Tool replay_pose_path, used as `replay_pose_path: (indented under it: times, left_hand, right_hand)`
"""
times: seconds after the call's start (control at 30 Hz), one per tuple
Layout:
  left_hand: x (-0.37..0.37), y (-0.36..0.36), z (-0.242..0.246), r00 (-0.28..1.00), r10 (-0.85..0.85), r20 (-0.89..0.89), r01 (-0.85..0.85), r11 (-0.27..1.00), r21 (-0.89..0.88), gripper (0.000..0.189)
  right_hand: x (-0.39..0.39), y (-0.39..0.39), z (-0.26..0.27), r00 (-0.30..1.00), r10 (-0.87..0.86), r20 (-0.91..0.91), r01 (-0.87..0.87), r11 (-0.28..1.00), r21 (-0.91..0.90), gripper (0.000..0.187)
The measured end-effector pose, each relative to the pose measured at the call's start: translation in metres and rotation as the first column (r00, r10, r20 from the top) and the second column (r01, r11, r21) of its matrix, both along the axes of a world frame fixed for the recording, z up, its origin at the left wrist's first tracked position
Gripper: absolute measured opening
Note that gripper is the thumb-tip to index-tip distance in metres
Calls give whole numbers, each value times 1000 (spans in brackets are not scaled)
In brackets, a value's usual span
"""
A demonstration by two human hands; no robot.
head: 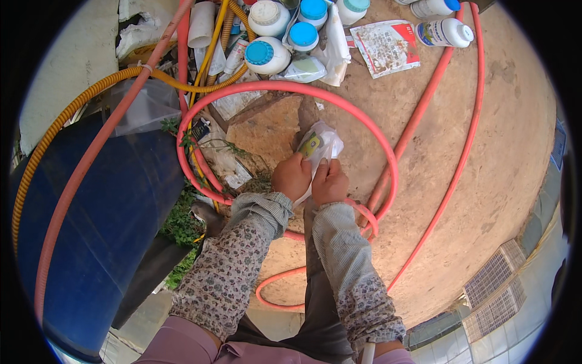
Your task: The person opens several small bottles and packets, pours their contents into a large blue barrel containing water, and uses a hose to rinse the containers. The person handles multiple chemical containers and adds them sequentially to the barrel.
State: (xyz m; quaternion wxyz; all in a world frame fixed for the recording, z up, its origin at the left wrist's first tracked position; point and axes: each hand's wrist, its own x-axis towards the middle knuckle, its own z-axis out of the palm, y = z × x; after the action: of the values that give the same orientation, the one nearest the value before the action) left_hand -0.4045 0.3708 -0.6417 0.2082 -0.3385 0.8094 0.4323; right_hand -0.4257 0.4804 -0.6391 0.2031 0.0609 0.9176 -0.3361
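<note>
Both hands are together at the middle of the view, gripping a thin white plastic bag (330,139). My left hand (292,176) pinches the bag's near left side. My right hand (330,181) is closed on its right side, thumb on top. Through the bag shows a green-and-yellow packet (311,144); what else it holds cannot be told. Just beyond the left hand lies a flat brown stone slab (266,127). A red hose (336,101) loops on the ground around the hands and the bag.
White bottles with blue lids (266,54) stand at the top. A dirty white-and-red sachet (384,48) and a toppled white bottle (445,32) lie right of them. A blue barrel (100,191) and a yellow corrugated hose (59,118) occupy the left. Plastic crates (495,282) sit lower right.
</note>
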Motion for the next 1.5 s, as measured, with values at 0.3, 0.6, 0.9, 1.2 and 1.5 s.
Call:
replay_pose_path:
  times: [0.3, 0.6, 0.9, 1.2, 1.5]
  left_hand:
    - [10, -28, -7, 997, 78, 7, -78, 979, 190, 26]
    - [15, -15, 15, 978, -203, -43, 203, 979, -14, 18]
    - [14, -44, 2, 996, -35, -85, 36, 999, 16, 14]
    - [33, -26, 6, 969, 8, -247, 16, 995, 94, 18]
    - [44, -19, 14, 983, 92, -157, -65, 984, 167, 14]
  right_hand:
    - [9, 46, -10, 954, -166, 252, 219, 954, -202, 14]
    - [8, 9, 11, 948, -150, 281, 128, 987, 97, 39]
    - [8, 48, -1, 834, -240, 497, 195, 970, 143, 45]
    - [8, 9, 67, 996, -27, 89, 25, 1000, 16, 33]
    - [7, -22, 10, 964, 128, 232, -157, 982, 109, 37]
